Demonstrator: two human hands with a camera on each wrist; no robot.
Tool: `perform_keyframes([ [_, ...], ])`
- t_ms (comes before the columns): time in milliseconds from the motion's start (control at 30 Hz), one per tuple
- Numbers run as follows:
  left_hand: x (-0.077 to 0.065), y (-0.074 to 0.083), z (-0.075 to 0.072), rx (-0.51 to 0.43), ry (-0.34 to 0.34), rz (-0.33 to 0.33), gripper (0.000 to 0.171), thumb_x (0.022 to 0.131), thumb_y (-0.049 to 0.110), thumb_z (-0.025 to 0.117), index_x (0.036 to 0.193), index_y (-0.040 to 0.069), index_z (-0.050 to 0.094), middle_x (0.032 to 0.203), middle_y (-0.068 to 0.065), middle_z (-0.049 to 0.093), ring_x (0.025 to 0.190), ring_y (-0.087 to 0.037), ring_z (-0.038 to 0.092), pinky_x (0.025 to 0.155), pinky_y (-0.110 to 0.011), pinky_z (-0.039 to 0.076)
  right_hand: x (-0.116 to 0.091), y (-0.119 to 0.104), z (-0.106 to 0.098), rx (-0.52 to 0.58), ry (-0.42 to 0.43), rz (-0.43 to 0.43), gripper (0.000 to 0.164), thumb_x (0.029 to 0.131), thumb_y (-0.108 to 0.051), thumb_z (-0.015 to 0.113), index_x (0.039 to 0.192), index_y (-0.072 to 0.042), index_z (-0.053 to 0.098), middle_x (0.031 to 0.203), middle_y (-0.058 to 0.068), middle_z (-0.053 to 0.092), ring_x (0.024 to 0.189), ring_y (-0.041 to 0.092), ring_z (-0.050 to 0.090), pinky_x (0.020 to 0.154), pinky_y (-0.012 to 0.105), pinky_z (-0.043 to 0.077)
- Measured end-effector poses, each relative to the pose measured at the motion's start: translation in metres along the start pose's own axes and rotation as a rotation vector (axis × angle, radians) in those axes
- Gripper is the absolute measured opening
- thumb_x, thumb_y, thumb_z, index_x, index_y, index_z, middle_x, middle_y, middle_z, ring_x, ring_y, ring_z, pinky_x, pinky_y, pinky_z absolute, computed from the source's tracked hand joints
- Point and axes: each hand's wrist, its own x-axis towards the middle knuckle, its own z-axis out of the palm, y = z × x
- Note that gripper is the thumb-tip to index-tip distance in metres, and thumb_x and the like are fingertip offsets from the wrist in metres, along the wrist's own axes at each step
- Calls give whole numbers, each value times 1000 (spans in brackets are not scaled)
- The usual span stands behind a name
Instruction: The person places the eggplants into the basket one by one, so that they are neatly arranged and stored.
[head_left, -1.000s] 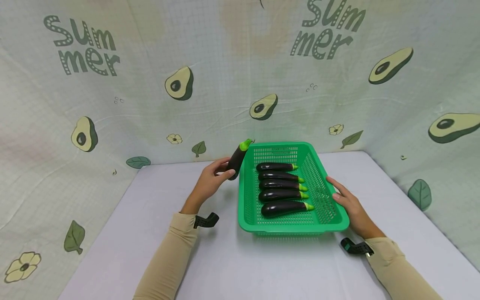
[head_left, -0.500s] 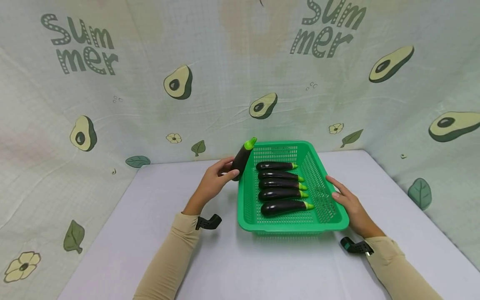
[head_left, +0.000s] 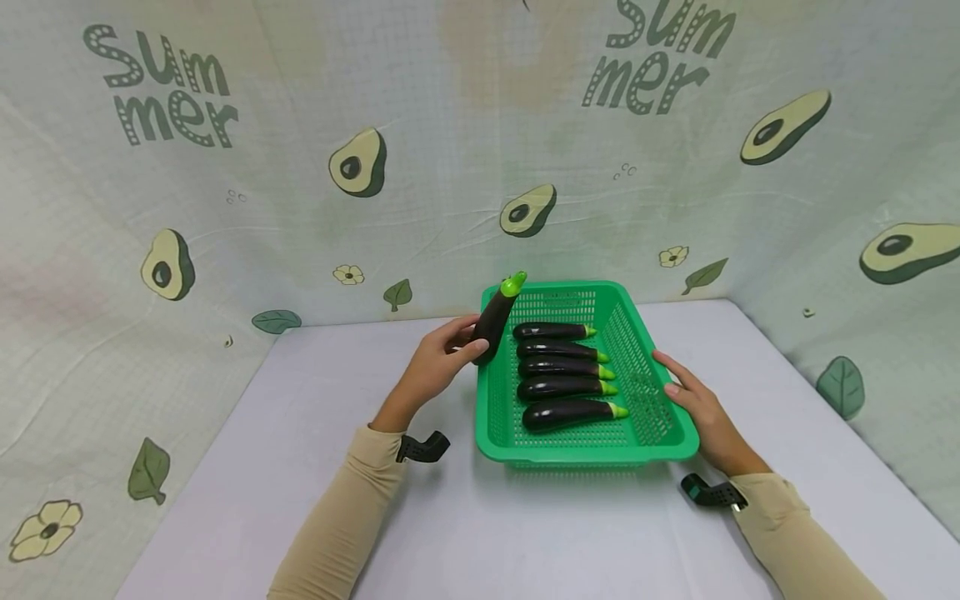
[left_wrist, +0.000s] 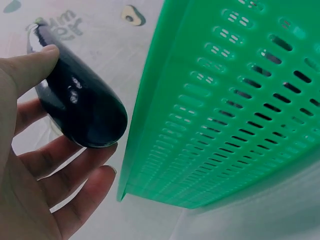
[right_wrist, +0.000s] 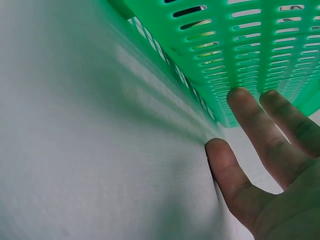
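Observation:
My left hand (head_left: 437,364) holds an eggplant (head_left: 497,321) between thumb and fingers, tilted with its green stem end up. It overlaps the left rim of a green plastic basket (head_left: 491,433) in the head view. The left wrist view shows the rounded dark end of this eggplant (left_wrist: 87,100) beside the basket wall (left_wrist: 200,125). Several more eggplants (head_left: 564,367) lie in a row inside, stems to the right. My right hand (head_left: 708,421) holds the basket's right side, thumb on the rim; in the right wrist view, fingertips (right_wrist: 241,95) meet its outer slotted wall.
The basket stands on a table with a white cloth (head_left: 570,542). A printed cloth backdrop (head_left: 442,108) with avocados and lettering rises behind the table and along its sides. Black camera mounts sit on the left wrist (head_left: 423,447) and the right wrist (head_left: 712,493).
My left hand has moved right with the eggplant, from beside the basket to over its left rim. The right hand, the basket and the eggplants in it have stayed put.

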Motion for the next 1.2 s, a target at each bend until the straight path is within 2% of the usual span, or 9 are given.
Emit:
perform_keyframes([
  [267,-3,9,11,15,-37,-19,51,97,43,66,144,25,55,122,-4,65,105,-19,65,87,-41,55,-2,4,1,0,6,-22,52,110,-28,34,161,-22,23,163,19,16,132,-1,30,93,10,34],
  [500,-1,18,18,-15,-63,-10,50,97,41,66,143,25,55,124,-4,66,104,-17,66,88,-40,55,-1,4,0,-17,13,-25,52,110,-29,33,161,-25,24,165,15,15,136,2,25,93,9,31],
  [633,2,22,19,-12,-100,-2,52,97,44,67,144,26,55,126,-3,66,104,-16,66,87,-38,54,-1,4,0,-16,15,-16,52,110,-30,34,161,-25,23,165,15,14,138,1,23,93,9,29],
  [867,11,32,14,24,-125,17,51,96,45,67,143,26,56,125,-2,65,102,-15,66,85,-39,54,0,4,0,-27,12,-25,53,110,-30,34,161,-24,23,165,16,14,137,0,23,93,8,30],
  [967,15,35,13,-17,-138,9,51,96,42,68,143,24,56,125,-4,64,103,-16,67,83,-39,56,0,4,-1,-34,10,-25,53,110,-30,33,162,-24,22,165,16,14,138,0,22,93,8,29],
  [1133,19,38,13,-130,-169,-12,50,97,36,69,141,18,54,126,-10,62,105,-22,67,74,-41,60,0,4,-1,-45,12,-16,53,110,-31,33,162,-25,22,165,16,14,137,1,23,93,9,29],
  [1200,21,38,13,-140,-172,-17,48,97,34,69,140,17,54,125,-10,62,105,-22,67,72,-41,60,1,5,-1,-44,10,-12,53,110,-31,33,162,-26,22,165,16,14,138,2,23,93,9,29],
])
